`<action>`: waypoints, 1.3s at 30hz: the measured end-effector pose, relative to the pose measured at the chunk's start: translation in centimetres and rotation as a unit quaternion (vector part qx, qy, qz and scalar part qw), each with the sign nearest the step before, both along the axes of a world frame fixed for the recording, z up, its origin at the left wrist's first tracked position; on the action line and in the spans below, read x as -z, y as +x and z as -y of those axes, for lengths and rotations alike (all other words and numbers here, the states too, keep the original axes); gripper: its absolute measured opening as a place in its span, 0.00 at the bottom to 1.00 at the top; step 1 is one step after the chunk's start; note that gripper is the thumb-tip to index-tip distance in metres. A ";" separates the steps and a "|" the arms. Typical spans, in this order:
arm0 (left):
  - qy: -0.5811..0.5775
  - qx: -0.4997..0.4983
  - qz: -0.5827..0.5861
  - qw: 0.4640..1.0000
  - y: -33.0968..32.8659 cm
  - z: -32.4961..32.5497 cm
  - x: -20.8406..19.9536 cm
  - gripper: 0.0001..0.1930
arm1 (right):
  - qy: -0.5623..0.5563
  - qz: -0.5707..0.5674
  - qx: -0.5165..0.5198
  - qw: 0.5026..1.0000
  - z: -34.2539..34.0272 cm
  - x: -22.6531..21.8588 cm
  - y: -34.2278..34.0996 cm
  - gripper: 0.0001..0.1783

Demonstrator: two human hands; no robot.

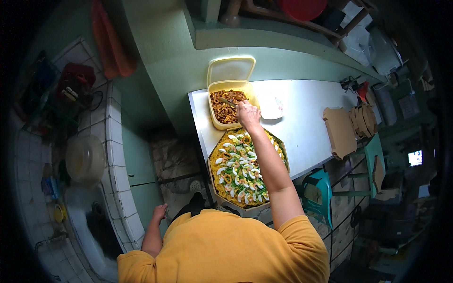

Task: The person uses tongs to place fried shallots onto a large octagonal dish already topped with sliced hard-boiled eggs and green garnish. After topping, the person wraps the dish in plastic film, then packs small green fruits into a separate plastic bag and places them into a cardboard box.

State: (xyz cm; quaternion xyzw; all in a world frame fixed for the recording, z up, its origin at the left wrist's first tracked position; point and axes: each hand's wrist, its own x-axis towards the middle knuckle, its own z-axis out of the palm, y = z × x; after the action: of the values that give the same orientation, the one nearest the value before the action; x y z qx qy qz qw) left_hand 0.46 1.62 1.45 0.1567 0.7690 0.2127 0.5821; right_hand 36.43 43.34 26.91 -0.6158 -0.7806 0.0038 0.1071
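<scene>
My right hand (248,114) is closed around the handle of a metal utensil (228,101); I cannot tell whether it is a spoon or tongs. Its far end dips into brown, saucy rings and strips (222,112), apparently squid, in a pale yellow plastic container (213,121) with its lid (231,70) raised behind. Under my right forearm lies a large octagonal tray of yellow noodles (240,172), topped with egg slices, shrimp, chopped greens and a few brown rings. Low at my left side, away from the food, my left hand (160,211) hangs with its fingers curled, apparently around nothing.
A small whitish plastic tub (271,106) stands right of the container on the white table (309,113). Flat cardboard pieces (340,132) lie at the table's right end, near a teal plastic stool (317,194). At left are a tiled counter (116,151) and a sink (78,212).
</scene>
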 end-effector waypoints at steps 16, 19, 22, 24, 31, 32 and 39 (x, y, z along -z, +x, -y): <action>-0.018 0.185 -0.079 0.979 -1.3 -0.5 1.2 0.20 | 0.052 -0.195 0.254 0.946 21.7 0.4 20.8 0.13; -0.002 0.169 -0.060 0.984 -1.1 -3.9 0.7 0.21 | 0.034 -0.183 0.293 0.938 24.2 1.2 21.4 0.13; 0.010 0.127 -0.035 0.991 -0.4 -6.7 -0.1 0.21 | 0.037 -0.163 0.309 0.936 25.6 0.7 20.6 0.13; 0.028 0.126 -0.049 0.990 0.5 -7.6 -0.6 0.21 | 0.029 -0.149 0.320 0.935 26.3 0.1 20.0 0.12; 0.005 0.140 -0.029 0.990 2.6 -5.7 -0.8 0.20 | -0.018 -0.093 0.297 0.950 26.1 -2.4 20.3 0.13; 0.005 0.140 -0.029 0.990 2.2 -5.3 -0.7 0.20 | -0.002 -0.086 0.290 0.953 25.4 -3.0 20.5 0.13; 0.002 0.156 -0.061 0.986 -1.0 -3.3 0.3 0.20 | 0.228 -0.304 0.103 0.919 14.2 -3.6 14.9 0.09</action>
State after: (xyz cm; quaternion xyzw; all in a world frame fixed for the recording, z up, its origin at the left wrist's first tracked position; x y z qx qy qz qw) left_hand -0.51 4.88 1.14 0.2889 0.7689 0.1112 0.5594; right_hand 51.30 29.16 30.56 -0.6208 -0.6225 0.0012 0.4766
